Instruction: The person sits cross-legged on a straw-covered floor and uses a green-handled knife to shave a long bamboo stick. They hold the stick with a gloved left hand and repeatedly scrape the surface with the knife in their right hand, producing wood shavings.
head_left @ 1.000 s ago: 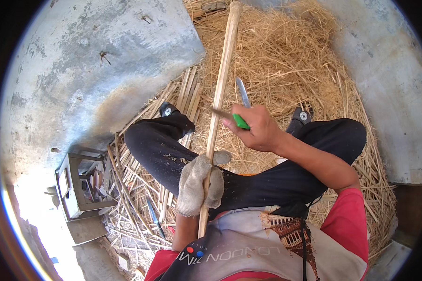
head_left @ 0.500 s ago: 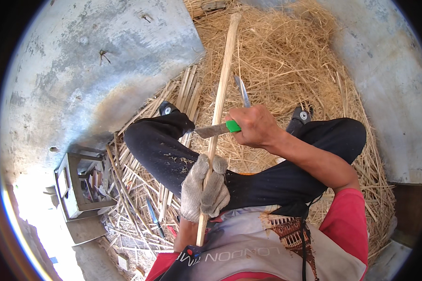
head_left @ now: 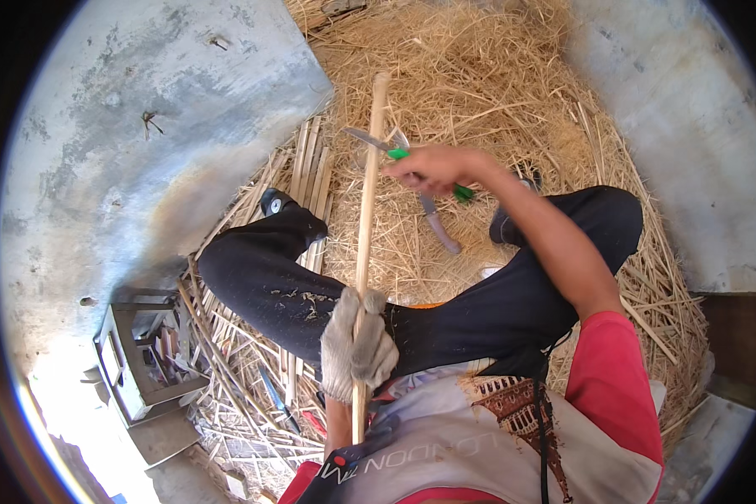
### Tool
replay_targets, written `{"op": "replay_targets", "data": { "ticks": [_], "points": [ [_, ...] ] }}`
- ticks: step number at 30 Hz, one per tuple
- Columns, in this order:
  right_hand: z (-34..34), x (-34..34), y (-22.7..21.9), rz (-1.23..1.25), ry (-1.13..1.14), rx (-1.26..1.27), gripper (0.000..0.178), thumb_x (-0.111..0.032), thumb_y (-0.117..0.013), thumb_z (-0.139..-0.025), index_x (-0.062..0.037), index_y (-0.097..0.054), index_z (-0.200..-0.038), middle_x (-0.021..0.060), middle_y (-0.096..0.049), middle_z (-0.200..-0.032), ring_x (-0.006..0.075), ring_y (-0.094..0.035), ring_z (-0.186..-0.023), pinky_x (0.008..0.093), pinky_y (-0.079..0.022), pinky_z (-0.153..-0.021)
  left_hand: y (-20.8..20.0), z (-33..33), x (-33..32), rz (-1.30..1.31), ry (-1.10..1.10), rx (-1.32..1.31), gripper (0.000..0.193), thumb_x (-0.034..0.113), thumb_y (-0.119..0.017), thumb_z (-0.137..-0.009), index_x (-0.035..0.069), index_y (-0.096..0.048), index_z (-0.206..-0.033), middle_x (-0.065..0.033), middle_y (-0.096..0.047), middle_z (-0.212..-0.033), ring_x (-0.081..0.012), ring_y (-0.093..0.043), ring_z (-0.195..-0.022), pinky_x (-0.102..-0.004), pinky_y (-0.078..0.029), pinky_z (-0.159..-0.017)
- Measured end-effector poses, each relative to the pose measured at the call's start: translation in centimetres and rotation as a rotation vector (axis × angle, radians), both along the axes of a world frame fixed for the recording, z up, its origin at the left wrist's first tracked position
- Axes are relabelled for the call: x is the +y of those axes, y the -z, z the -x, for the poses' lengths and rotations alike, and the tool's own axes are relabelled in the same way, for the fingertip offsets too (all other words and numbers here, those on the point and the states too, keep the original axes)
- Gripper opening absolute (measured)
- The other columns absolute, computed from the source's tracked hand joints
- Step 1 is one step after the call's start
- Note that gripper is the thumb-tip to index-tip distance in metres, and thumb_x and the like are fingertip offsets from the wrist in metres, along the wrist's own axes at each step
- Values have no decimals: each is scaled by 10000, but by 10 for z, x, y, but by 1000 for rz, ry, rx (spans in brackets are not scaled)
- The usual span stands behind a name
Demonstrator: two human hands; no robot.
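My left hand (head_left: 358, 346), in a grey-white knit glove, is closed around the lower part of a long pale strip of split wood or bamboo (head_left: 365, 210). The strip slants away from my belly, past my crossed-open knees. My bare right hand (head_left: 435, 168), slightly blurred, grips a knife by its green handle (head_left: 463, 193). That knife's blade (head_left: 364, 138) crosses the strip not far from its far end; whether it bites into the wood cannot be told. Below the right hand, a second knife with a dull brownish handle (head_left: 442, 231) lies on the shavings.
Curly straw-coloured shavings (head_left: 487, 84) are heaped ahead. Long cut strips (head_left: 311, 168) lie beyond my left leg, more around it. A blue slender tool (head_left: 277, 399) rests at left near a wooden box frame (head_left: 155, 391) with scraps. Grey metal sheets (head_left: 176, 92) flank both sides.
My right hand and the green-handled knife have moved farther up the strip, away from me. The second knife's handle has come into sight. My left hand keeps its grip.
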State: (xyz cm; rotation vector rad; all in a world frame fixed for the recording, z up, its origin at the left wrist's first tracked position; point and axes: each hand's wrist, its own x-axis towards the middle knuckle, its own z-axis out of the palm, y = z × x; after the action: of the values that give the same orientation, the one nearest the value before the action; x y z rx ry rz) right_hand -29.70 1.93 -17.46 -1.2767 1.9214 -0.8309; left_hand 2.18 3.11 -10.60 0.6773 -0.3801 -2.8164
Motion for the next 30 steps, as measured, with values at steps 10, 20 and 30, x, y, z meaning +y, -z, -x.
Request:
{"op": "replay_targets", "data": {
  "ticks": [10, 20, 30],
  "points": [
    [-95, 42, -36, 569, -199, 536, 174, -200, -647, -856, -80, -642, -730, 111, -577, -570, 296, -587, -492, 445, -459, -491, -17, -6, -17, -91, -101, 203, 427, 381, -297, -1107, 19, -516, -1048, 17, -348, -374, -123, -307, -224, -276, -309, -245],
    [-84, 23, -13, 289, 127, 737, 230, -211, -625, -842, -24, -649, -711, 156, -595, -549, 329, -604, -464, 473, -489, -456, -18, -1, -11, 219, -33, -154, 364, 396, -373, -1092, 80, -523, -991, 37, -343, -418, -104, -298, -243, -262, -290, -252],
    [-29, 8, -19, 0, -71, -414, 321, -217, -605, -886, -14, -608, -637, 123, -578, -523, 283, -583, -442, 465, -455, -445, 4, 3, -8, 51, -20, -30, 415, 390, -309, -1105, 49, -533, -1030, 32, -352, -383, -118, -303, -238, -267, -294, -265]
  ]
}}
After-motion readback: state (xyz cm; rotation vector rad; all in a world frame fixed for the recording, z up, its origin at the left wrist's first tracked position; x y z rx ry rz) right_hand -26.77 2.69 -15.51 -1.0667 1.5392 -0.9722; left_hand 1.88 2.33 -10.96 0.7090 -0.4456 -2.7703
